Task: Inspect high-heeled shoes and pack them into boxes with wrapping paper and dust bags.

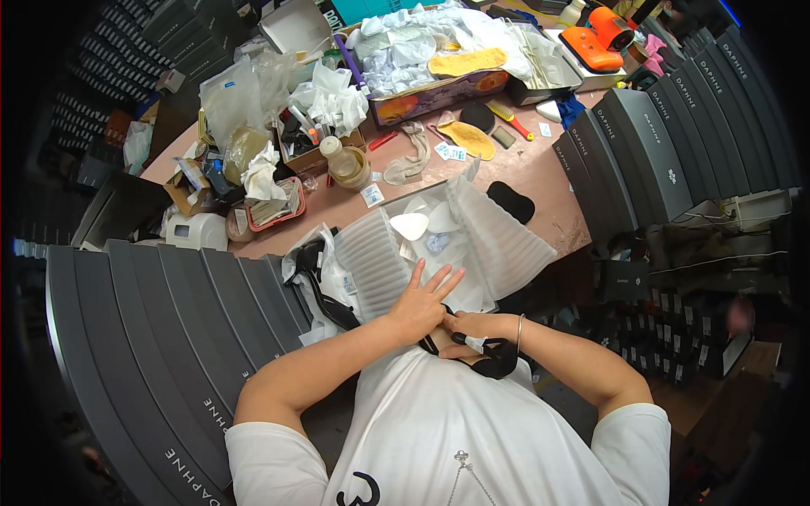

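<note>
A black high-heeled sandal (492, 361) with a beige insole is held close against my white shirt. My right hand (474, 327) grips it, with a bracelet on the wrist. My left hand (418, 310) rests at the sandal's other end, its fingers spread upward; part of its thumb side is hidden. Just beyond my hands lies an open shoe box (479, 288) lined with ribbed white foam wrap (371, 263) and pale white pads (410, 225). A second black heeled shoe (325, 291) lies left of the box on white paper.
Stacked dark grey shoe boxes (152, 329) stand at left, with more boxes (650, 143) at right. On the pink table (540, 173) are a bottle (344, 160), a red basket (291, 211), a brush (510, 118), a black pad (511, 202) and a carton of white paper (413, 105).
</note>
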### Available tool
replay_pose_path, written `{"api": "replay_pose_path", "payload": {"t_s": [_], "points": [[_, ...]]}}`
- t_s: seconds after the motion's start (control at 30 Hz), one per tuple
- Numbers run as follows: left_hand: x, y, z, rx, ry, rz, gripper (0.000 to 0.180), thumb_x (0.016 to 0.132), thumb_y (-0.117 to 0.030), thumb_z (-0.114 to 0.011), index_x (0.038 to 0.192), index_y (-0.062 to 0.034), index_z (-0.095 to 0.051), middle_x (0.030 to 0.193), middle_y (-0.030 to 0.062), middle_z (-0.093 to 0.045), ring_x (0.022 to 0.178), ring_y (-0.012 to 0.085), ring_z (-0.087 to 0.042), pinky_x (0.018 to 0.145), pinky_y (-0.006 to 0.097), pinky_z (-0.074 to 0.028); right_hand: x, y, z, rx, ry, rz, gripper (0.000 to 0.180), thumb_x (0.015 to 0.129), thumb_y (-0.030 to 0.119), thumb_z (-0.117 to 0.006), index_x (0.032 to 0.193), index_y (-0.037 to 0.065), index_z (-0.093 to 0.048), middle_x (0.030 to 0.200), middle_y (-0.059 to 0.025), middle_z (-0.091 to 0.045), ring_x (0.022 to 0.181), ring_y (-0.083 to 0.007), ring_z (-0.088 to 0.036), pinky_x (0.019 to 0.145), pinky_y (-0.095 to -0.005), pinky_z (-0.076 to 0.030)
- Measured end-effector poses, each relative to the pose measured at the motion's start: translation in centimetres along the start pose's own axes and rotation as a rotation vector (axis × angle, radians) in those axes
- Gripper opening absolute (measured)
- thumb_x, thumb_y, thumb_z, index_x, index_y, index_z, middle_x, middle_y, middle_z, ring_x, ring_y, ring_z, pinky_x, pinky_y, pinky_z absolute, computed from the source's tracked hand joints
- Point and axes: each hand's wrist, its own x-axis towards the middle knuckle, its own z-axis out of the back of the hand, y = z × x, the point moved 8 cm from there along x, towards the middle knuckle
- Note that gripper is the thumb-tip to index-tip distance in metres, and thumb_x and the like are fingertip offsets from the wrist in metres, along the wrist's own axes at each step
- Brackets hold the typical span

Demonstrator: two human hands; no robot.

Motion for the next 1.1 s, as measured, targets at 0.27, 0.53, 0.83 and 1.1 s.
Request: {"api": "replay_pose_path", "payload": {"t_s": [0.27, 0.53, 0.83, 1.1], "points": [[1.7, -0.9, -1.0, 0.223, 0.142, -0.041, 0.024, 0.077, -0.028, -0.058, 0.084, -0.0120, -0.074, 0.128, 0.0163, -0.052, 0.132, 0.0343, -0.033, 0.108, 0.065, -0.008, 0.5, 1.1, -0.2, -0.041, -0.033, 0.226, 0.058, 0.082, 0.045, -0.061, 0.109, -0.006, -0.057, 0.102, -0.0252, -0.058, 0.096, -0.0357, -0.057, 0.082, -0.0378, -0.047], [3.1, -0.9, -2.6, 0.139, 0.217, -0.095, 0.019, 0.075, -0.024, -0.060, 0.080, -0.0133, -0.074, 0.101, 0.0060, -0.060, 0.121, 0.0292, -0.042, 0.108, 0.064, -0.008, 0.3, 0.6, -0.4, 0.039, -0.083, 0.159, 0.055, 0.083, 0.042, -0.060, 0.118, 0.001, -0.055, 0.111, -0.0248, -0.056, 0.101, -0.0355, -0.056, 0.087, -0.0384, -0.046], [1.0, -1.2, 1.0, 0.115, 0.033, 0.027, 0.017, 0.073, -0.023, -0.063, 0.081, -0.0123, -0.073, 0.098, 0.0063, -0.058, 0.120, 0.0280, -0.042, 0.109, 0.063, -0.007, -0.1, -2.2, 0.0, -0.093, -0.299, -0.062, 0.059, 0.085, 0.042, -0.059, 0.123, -0.002, -0.045, 0.116, -0.0363, -0.048, 0.099, -0.0468, -0.057, 0.089, -0.0440, -0.047], [0.1, -0.3, -0.9, -0.190, 0.082, 0.220, 0.018, 0.076, -0.018, -0.060, 0.085, -0.0055, -0.069, 0.103, 0.0102, -0.055, 0.109, 0.0272, -0.052, 0.101, 0.052, -0.033, -0.5, -1.5, 0.4, 0.050, -0.252, -0.047, 0.079, 0.082, 0.053, -0.060, 0.129, -0.004, -0.032, 0.109, -0.0339, -0.053, 0.096, -0.0466, -0.058, 0.085, -0.0440, -0.047]]}}
